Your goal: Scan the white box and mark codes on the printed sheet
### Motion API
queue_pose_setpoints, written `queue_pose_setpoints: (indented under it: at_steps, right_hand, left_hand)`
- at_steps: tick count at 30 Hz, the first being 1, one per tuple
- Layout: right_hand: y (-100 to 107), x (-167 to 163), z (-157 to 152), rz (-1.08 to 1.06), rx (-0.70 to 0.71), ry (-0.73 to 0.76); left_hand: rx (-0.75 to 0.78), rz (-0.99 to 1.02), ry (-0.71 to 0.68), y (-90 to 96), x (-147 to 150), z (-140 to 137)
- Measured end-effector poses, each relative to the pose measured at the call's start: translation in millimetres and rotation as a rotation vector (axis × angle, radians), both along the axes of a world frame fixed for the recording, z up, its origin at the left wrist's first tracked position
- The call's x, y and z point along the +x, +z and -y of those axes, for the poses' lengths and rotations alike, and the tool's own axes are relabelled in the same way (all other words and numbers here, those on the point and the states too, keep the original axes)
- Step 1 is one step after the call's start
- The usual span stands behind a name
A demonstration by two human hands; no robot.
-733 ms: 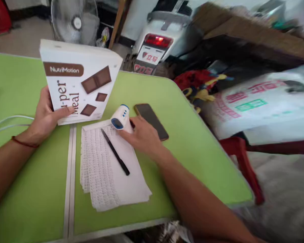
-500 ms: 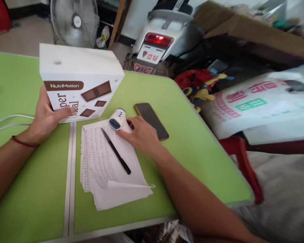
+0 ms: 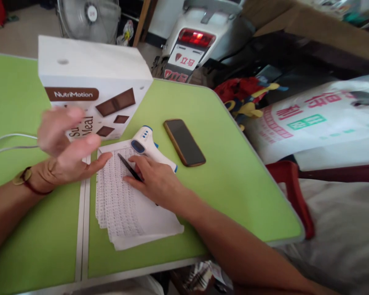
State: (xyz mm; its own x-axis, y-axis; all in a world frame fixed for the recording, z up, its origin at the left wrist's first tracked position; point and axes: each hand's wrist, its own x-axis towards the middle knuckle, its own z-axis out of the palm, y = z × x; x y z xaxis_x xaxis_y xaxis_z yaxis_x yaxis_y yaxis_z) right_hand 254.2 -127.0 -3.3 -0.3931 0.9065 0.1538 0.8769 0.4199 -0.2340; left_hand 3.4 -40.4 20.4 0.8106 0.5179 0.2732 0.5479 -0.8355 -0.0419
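Note:
My left hand [image 3: 69, 149], blurred by motion, is raised with spread fingers in front of a white NutriMotion box [image 3: 95, 61] with chocolate pictures. Nothing is in it. My right hand [image 3: 156, 180] is over the written sheets of paper [image 3: 123, 217], thumb and forefinger around a black pen [image 3: 127, 166]. The palm covers most of the pen's lower part. Just beyond that hand lies a white and blue infrared thermometer [image 3: 152, 149], released. Farther right, a phone [image 3: 185, 142] in a brown case lies face up.
The green table [image 3: 240, 184] has a metal seam left of the papers. A white cable [image 3: 12, 135] runs in from the left. Behind stand a fan [image 3: 90, 20] and a white scooter [image 3: 197, 39]. A red chair [image 3: 287, 176] and a white printed bag [image 3: 320, 114] are at the right.
My left hand has come off the box and opened. My right hand has let go of the thermometer and moved down-left to the pen. The papers' lower fold now lies flatter.

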Motion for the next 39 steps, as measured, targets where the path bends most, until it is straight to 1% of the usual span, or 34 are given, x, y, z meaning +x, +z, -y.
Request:
queue_pose_setpoints:
  at_steps: [1,2,3,4,5,7,8,9,11,14,16,18,21,23,25,29,32,36,39]
  right_hand:
    - [-1,0,-1,-0.015,-0.01,-0.005]
    - [-2,0,-2,-0.043,-0.01,-0.007]
    - [-3,2,-3,-0.087,-0.003,-0.004]
    - [-3,3,-4,-0.154,0.005,0.005]
    - [-3,5,-5,-0.245,0.009,0.019]
    - [-2,7,-7,-0.485,0.001,0.039]
    - [-1,7,-8,-0.616,-0.009,0.043]
    - [-1,7,-8,-0.74,-0.019,0.047]
    - [0,3,-9,-0.94,-0.048,0.067]
    - [-2,-7,-7,-1.164,-0.096,0.108]
    - [-5,-13,-4,-1.305,-0.147,0.099]
    - [-10,-17,-1,-1.383,-0.227,0.053]
    - [-15,-18,1,-1.311,-0.298,-0.086]
    - [-17,-17,0,-1.225,-0.288,-0.165]
    - [-17,-17,-1,-1.133,-0.249,-0.206]
    - [-15,-17,-2,-0.968,-0.167,-0.21]
    - [-14,-19,-3,-0.934,-0.154,-0.193]
    - [-15,-21,-2,-0.886,-0.129,-0.189]
    - [-15,-21,-3,-0.83,-0.128,-0.196]
  left_hand:
    - [0.025,0.057,0.001,-2.1,3,3]
    - [0.101,0.22,-0.078,-5.1,5,6]
    - [0.107,0.285,-0.16,-8.5,7,7]
    - [0.071,0.301,-0.198,-12.1,9,7]
    - [-0.003,0.287,-0.216,-15.5,9,6]
    - [-0.178,0.185,-0.199,-20.4,10,2]
    - [-0.239,0.133,-0.179,-21.8,10,1]
    - [-0.259,0.099,-0.161,-22.3,10,0]
    - [-0.242,0.037,-0.126,-21.8,10,-1]
    - [-0.188,-0.055,-0.092,-19.8,13,1]
    - [-0.172,-0.109,-0.076,-18.8,15,2]
    - [-0.162,-0.146,-0.066,-18.1,16,3]
    - [-0.16,-0.174,-0.053,-16.8,18,4]
    - [-0.163,-0.185,-0.054,-15.6,18,4]
    - [-0.173,-0.193,-0.058,-14.8,19,4]
    - [-0.201,-0.201,-0.051,-15.6,20,4]
    - [-0.217,-0.162,-0.065,-17.8,19,3]
    - [-0.286,-0.037,-0.09,-20.2,15,1]
    - [-0.302,-0.02,-0.077,-20.5,15,2]
